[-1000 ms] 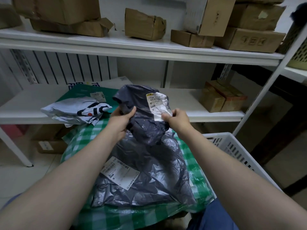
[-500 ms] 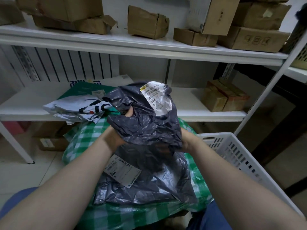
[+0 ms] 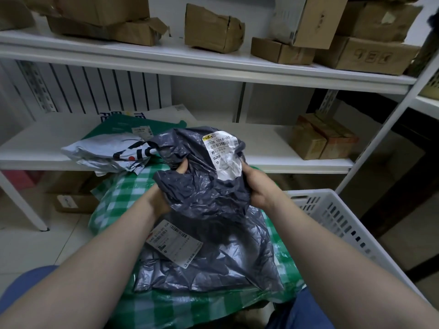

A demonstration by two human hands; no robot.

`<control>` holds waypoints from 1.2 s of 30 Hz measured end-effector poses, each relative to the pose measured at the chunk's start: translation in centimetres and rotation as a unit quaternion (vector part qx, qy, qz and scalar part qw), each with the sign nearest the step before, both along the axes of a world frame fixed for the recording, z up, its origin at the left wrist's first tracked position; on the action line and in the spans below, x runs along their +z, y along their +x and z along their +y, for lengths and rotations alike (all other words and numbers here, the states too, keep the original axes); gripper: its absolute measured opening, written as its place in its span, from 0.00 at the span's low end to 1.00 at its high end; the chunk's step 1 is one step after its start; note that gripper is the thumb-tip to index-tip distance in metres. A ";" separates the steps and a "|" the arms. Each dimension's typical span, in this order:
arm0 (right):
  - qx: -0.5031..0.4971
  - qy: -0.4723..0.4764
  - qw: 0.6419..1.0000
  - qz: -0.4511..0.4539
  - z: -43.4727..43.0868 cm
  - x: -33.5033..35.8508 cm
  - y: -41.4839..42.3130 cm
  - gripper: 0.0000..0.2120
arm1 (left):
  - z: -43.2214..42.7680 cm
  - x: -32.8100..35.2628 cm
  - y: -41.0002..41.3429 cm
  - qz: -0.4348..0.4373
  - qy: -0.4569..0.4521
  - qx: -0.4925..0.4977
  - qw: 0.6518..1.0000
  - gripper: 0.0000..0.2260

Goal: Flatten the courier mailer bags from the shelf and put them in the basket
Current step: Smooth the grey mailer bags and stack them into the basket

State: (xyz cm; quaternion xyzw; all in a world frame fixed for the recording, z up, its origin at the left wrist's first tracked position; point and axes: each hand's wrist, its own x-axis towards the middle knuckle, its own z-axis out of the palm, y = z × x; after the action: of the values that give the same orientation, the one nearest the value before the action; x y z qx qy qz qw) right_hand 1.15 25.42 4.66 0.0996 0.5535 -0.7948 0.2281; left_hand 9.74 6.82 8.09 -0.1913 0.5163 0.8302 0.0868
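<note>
A crumpled dark grey plastic mailer bag (image 3: 204, 186) is held up between both hands. The left grip (image 3: 161, 198) clutches its left side, thumb over a fold; the right grip (image 3: 259, 186) curls round the right edge beside a creased white shipping label (image 3: 223, 153). Below lies a flat dark grey mailer bag (image 3: 225, 257) on a green-and-white checked plastic sack (image 3: 133, 193). A white slotted plastic basket (image 3: 332, 217) stands to the right. On the white metal shelf (image 3: 285, 148) rest a white printed mailer (image 3: 107, 153), a green mailer (image 3: 118, 127) and brown cardboard boxes (image 3: 320, 138).
</note>
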 end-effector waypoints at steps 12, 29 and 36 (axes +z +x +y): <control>-0.275 0.327 0.883 0.194 4.1 -1.2 0.0 0.13 | -5.1 -3.1 -3.8 0.007 -0.090 0.097 0.991 0.18; -0.085 0.175 0.975 0.109 5.1 2.1 -0.8 0.15 | -5.2 -3.9 -7.2 0.053 -0.120 0.162 0.978 0.18; -0.217 0.230 0.920 0.232 4.6 2.5 -1.0 0.03 | -4.4 -4.1 -7.5 0.045 -0.194 0.249 0.948 0.23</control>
State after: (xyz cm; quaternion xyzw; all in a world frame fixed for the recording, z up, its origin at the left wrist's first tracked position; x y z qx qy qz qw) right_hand 0.17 30.05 7.17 0.0798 0.7229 -0.6767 -0.1142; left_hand 2.27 2.45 4.02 -0.2890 0.6065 0.7173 -0.1846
